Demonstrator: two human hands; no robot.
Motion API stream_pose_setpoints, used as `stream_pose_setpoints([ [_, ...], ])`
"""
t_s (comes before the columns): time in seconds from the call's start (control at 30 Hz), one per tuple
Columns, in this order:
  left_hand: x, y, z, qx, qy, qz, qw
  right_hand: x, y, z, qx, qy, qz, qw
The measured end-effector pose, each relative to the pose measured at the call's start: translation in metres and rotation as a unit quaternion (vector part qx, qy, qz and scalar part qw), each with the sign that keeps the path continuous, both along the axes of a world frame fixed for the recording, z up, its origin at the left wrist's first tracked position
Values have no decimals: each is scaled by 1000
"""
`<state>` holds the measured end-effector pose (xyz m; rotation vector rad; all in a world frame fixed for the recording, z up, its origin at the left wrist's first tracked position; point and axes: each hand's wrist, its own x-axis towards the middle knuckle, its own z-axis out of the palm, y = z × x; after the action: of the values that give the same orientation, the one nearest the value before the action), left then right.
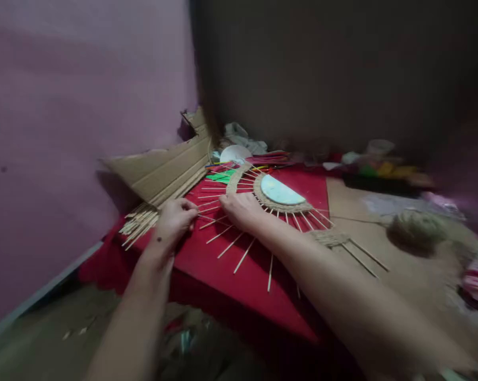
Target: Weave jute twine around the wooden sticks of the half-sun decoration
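A half-round sunburst piece of thin wooden sticks lies on the red cloth [242, 286]. Its pale blue half disc [281, 189] is edged with braided jute cord [262, 197], and an outer jute band [233, 182] crosses the sticks. My left hand [178, 216] is closed in a pinch at the outer tip of one stick [207, 209] on the left side. My right hand [241, 209] reaches across the piece, its fingers curled onto the outer band and the sticks there. The hand and forearm hide part of that band.
A bundle of loose sticks [139, 225] and folded cardboard [171, 169] sit at the left by the wall. On the right are a cardboard sheet [353, 206], a ball of jute cord [415, 230] and a dark tray [385, 181]. Coloured pencils [268, 157] lie behind.
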<state>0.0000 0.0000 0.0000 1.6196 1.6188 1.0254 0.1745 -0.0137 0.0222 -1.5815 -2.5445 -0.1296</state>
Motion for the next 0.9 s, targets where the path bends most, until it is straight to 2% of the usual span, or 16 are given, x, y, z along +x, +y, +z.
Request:
stream_pose_setpoints([
  [0.13, 1, 2, 2, 10, -26, 2, 1000, 4, 0, -1, 1, 3, -1, 1000],
  [0.33, -3, 4, 3, -14, -112, -34, 993, 7, 3, -2, 10, 11, -10, 1000],
  [0.57, -13, 19, 14, -105, -169, -87, 976, 7, 2, -1, 3, 17, -5, 1000],
  [0.7, -10, 29, 21, -98, -105, -111, 983, 5, 0, -3, -4, 20, 12, 1000],
  [0.8, 2, 40, 26, -20, -25, -168, 985, 5, -2, -4, -6, 25, 17, 1000],
  [0.9, 21, 54, 30, 57, 56, -222, 972, 5, -4, -4, -8, 30, 9, 999],
])
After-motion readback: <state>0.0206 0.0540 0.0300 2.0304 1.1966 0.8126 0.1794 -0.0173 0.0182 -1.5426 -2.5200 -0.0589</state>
